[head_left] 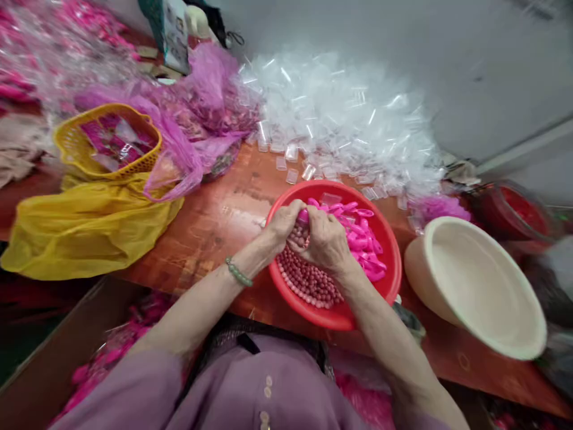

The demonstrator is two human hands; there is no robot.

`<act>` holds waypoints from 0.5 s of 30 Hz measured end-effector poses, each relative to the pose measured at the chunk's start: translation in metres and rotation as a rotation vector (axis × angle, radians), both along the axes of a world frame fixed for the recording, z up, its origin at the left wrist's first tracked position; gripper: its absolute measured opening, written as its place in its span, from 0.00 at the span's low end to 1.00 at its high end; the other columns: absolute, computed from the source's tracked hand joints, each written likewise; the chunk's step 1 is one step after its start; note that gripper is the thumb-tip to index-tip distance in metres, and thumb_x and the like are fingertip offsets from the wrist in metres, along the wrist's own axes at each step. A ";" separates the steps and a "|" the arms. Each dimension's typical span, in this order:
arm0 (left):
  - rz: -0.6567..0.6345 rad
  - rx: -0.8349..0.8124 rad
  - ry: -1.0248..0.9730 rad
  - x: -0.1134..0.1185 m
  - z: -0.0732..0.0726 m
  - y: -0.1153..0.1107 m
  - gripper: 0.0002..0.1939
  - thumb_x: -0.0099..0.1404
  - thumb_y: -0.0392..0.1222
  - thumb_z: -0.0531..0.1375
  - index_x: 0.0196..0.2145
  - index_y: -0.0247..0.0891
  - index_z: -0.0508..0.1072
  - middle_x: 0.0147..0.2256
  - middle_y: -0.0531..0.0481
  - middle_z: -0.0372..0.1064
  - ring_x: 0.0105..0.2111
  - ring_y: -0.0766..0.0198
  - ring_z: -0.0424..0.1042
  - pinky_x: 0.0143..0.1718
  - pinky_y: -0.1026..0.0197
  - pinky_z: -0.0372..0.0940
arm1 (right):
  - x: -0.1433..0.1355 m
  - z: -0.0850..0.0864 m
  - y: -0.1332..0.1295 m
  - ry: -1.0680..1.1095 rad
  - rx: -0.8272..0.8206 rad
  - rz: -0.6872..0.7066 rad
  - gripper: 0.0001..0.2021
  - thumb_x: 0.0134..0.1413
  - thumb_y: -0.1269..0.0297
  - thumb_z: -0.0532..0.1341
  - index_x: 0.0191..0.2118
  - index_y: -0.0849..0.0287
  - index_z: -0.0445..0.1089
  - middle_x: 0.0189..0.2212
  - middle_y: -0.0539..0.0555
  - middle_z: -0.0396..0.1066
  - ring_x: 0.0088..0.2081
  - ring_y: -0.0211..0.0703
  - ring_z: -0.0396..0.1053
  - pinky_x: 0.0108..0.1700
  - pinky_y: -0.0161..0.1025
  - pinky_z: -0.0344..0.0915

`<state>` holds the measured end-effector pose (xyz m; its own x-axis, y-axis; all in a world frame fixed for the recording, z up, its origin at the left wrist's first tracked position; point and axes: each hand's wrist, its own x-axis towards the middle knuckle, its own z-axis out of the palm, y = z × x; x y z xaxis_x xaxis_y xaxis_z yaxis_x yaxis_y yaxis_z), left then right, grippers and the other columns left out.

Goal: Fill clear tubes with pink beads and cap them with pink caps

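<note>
Purple shirt (233,382) sits on the near side of the red basin (393,269). Over that basin, left hand (282,226) and right hand (329,239) grip a magenta-topped piece (303,215) between their fingers (317,216). Pink beads (310,283) line its near side; clear cases (340,113) heap beyond.

Smooth red plastic basin (308,316) near the front edge of a scuffed, faintly glossy table (233,206); inside, shiny pink plastic pieces (360,242), smooth beads (308,278). Glossy clear plastic cases (344,107) along the back edge.
</note>
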<state>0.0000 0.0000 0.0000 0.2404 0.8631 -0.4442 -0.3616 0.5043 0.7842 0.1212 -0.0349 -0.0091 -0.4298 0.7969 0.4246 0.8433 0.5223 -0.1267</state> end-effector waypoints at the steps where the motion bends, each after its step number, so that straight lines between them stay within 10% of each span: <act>1: -0.013 0.035 -0.041 -0.001 0.002 -0.002 0.12 0.62 0.43 0.54 0.23 0.37 0.65 0.15 0.57 0.62 0.13 0.71 0.61 0.18 0.70 0.60 | 0.004 0.005 -0.001 0.054 -0.083 0.045 0.36 0.54 0.53 0.65 0.62 0.72 0.57 0.52 0.72 0.71 0.50 0.62 0.71 0.52 0.56 0.70; 5: -0.148 0.235 -0.062 -0.036 0.013 -0.024 0.17 0.65 0.53 0.54 0.28 0.36 0.69 0.20 0.54 0.67 0.17 0.69 0.66 0.20 0.68 0.62 | 0.033 0.019 -0.001 0.176 -0.326 0.055 0.35 0.57 0.54 0.64 0.66 0.64 0.55 0.46 0.62 0.74 0.40 0.49 0.74 0.43 0.46 0.72; 9: -0.413 0.315 0.241 -0.124 0.017 -0.075 0.23 0.66 0.60 0.55 0.44 0.37 0.72 0.24 0.53 0.69 0.22 0.67 0.68 0.22 0.68 0.60 | 0.064 0.022 0.013 0.050 -0.349 -0.219 0.17 0.61 0.61 0.61 0.52 0.64 0.72 0.39 0.60 0.76 0.39 0.48 0.74 0.44 0.44 0.69; 15: -0.579 0.181 0.847 -0.238 -0.056 -0.147 0.26 0.61 0.67 0.56 0.24 0.39 0.70 0.26 0.51 0.70 0.28 0.60 0.69 0.32 0.63 0.66 | 0.043 0.019 0.044 -0.244 -0.436 -0.336 0.15 0.66 0.63 0.56 0.53 0.64 0.72 0.50 0.64 0.74 0.51 0.52 0.72 0.51 0.40 0.64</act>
